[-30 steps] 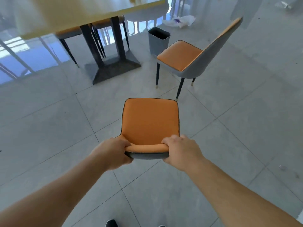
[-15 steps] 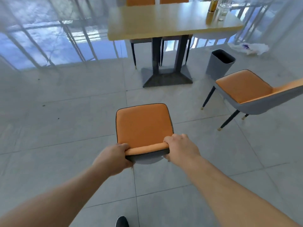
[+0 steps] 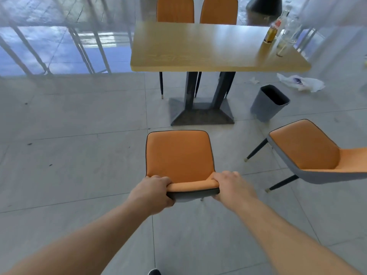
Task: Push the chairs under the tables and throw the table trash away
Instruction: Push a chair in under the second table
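Right now both hands clamp the top rail of an orange chair (image 3: 179,155): the left hand (image 3: 152,192) curls round its left corner, the right hand (image 3: 231,185) round its right corner. Its seat faces the table (image 3: 208,48), short of the near edge. Bottles (image 3: 278,30) stand at the table's far right corner.

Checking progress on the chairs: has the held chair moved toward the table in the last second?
Yes. The held chair has come closer to the table base and now faces it squarely; it is not yet under the table.
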Motion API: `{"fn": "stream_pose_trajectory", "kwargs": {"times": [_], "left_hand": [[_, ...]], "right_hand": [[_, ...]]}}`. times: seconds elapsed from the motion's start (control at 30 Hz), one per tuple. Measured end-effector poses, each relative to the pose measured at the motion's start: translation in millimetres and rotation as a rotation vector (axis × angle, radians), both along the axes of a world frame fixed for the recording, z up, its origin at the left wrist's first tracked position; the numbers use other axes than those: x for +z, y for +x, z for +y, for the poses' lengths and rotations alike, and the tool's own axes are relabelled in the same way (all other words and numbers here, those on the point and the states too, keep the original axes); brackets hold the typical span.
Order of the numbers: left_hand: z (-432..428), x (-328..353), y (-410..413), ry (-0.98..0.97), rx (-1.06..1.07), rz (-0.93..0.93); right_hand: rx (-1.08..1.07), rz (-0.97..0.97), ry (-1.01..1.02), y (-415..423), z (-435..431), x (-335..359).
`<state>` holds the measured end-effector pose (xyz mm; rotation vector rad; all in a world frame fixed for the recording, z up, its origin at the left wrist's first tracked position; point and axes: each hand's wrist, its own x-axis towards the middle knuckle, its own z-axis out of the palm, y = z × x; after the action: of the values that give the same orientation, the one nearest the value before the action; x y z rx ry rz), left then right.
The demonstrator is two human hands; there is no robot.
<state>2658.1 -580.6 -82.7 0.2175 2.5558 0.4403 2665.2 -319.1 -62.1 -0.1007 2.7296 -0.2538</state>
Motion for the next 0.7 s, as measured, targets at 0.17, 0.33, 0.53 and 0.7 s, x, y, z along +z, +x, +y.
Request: {"fn": "stream_pose_trajectory", "kwargs": {"times": [0.17, 0.33, 0.53, 0.7], "left_hand": [[12.9, -4.6, -79.2, 0.01, 0.008, 0.015], [23.6, -5.5, -167.5, -0.022, 0.038, 0.013], [42.2, -6.5, -266.4, -0.019, 0.11, 0.028], [49.9, -6.4, -328.4, -0.02, 0.142, -0.005]], "right_hand": [[0.001, 0.017, 0.021, -84.0, 11.4, -2.3], [0.044, 0.052, 0.01, -172.0, 24.1, -7.8], [0.085, 0.093, -0.034, -282.6, 44.3, -11.1], [0.169, 0.07, 0.002, -353.6, 56.3, -12.9]]}}
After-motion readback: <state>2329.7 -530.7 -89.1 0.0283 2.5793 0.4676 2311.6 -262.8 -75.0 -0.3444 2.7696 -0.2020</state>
